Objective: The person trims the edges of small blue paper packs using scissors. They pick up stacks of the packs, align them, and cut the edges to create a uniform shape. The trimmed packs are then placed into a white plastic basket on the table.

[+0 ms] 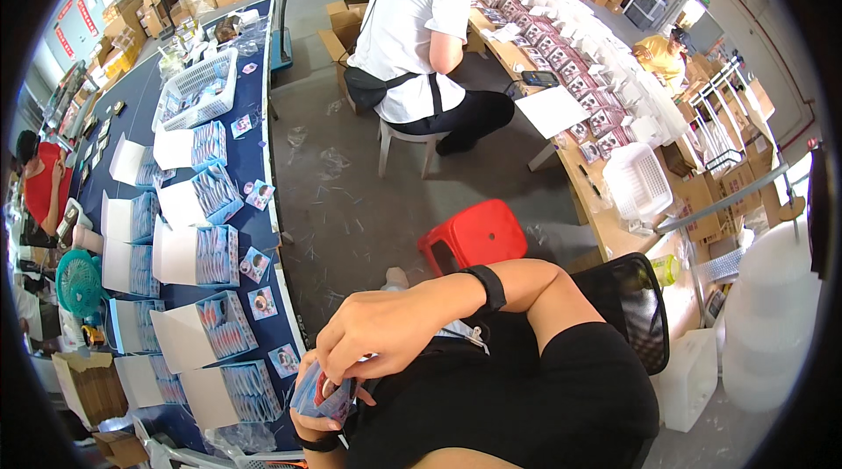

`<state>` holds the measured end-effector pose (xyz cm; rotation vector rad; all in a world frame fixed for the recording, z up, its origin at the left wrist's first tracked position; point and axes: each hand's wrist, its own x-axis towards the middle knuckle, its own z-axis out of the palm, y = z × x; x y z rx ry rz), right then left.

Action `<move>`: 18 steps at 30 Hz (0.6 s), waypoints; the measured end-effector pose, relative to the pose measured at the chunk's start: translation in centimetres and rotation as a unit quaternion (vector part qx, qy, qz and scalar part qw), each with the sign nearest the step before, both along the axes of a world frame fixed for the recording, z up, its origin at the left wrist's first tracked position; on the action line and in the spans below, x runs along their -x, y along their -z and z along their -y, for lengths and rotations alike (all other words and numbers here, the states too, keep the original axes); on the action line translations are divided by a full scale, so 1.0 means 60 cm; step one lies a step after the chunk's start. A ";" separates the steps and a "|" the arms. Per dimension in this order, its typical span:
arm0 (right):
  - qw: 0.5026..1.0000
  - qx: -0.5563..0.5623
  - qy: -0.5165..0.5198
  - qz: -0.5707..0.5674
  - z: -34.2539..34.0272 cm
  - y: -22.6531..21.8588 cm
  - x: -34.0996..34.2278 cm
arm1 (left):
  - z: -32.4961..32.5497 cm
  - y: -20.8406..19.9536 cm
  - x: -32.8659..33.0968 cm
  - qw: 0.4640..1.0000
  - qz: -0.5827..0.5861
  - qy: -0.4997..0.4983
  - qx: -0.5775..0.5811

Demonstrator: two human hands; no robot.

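Low in the view, close to my body, my left hand is closed round a small blue printed packet. From the right my right hand reaches over it, fingers bent and pinched at the packet's upper edge. Something red shows between the fingers; what it is, I cannot tell. Beside my hands, on the dark blue table, stand several white-lidded open boxes, such as this box, filled with upright blue packets. Small printed cards, one of them this card, lie along the table's near edge.
A white basket stands farther up the table, and a green fan at its left side. Ahead are a red stool and a seated person in white. The right-hand table bears stacked packs and another white basket.
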<state>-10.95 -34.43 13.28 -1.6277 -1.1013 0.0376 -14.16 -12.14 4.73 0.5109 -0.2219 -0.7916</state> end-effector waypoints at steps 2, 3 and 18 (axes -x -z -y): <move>0.999 -0.002 -0.009 -0.030 -0.001 0.001 -0.003 | 0.001 0.000 0.001 1.000 0.003 0.002 -0.002; 0.999 -0.003 -0.013 -0.046 -0.001 0.002 -0.004 | 0.002 -0.002 0.000 1.000 0.005 0.003 -0.006; 0.998 -0.020 -0.046 -0.048 -0.025 0.018 -0.015 | -0.021 0.022 -0.010 0.997 0.018 0.037 -0.067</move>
